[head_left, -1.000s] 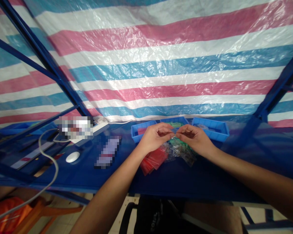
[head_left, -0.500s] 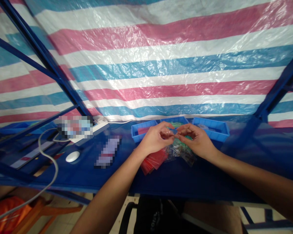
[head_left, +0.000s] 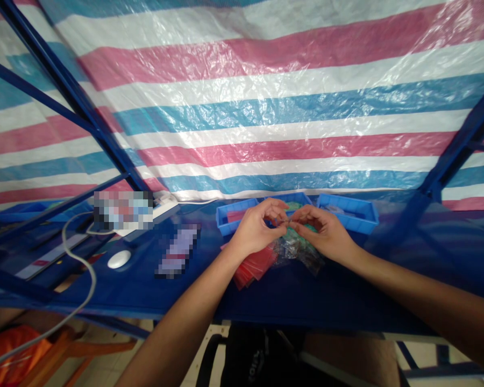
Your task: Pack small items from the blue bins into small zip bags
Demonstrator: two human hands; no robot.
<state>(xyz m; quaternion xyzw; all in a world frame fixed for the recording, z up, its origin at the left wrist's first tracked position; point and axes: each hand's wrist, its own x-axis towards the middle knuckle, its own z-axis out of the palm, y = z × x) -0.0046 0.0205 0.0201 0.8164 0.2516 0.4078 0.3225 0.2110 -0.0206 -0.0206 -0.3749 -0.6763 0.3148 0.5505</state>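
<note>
My left hand (head_left: 262, 226) and my right hand (head_left: 320, 228) meet at the fingertips above the table, both in a pinch. Whatever lies between the fingertips is too small to make out. Just beneath them is a heap of clear plastic packets (head_left: 292, 250) with green pieces (head_left: 296, 235) behind it. A fan of red plastic sheets or bags (head_left: 255, 267) lies below my left wrist. Behind the hands stand three blue bins: the left bin (head_left: 226, 228) has something red in it, the middle bin (head_left: 292, 198) is partly covered by my fingers, and the right bin (head_left: 358, 221) holds clear items.
The blue table (head_left: 177, 295) also bears a white mouse (head_left: 119, 259), a blurred flat phone-like object (head_left: 178, 251) and a white power strip (head_left: 165, 208). A pale cable (head_left: 92, 290) hangs over its left edge. Blue frame posts and a striped tarp (head_left: 266, 118) stand behind.
My hands stay almost in place, with the fingertips slightly closer together. A bluish clear piece seen between them earlier is less visible now.
</note>
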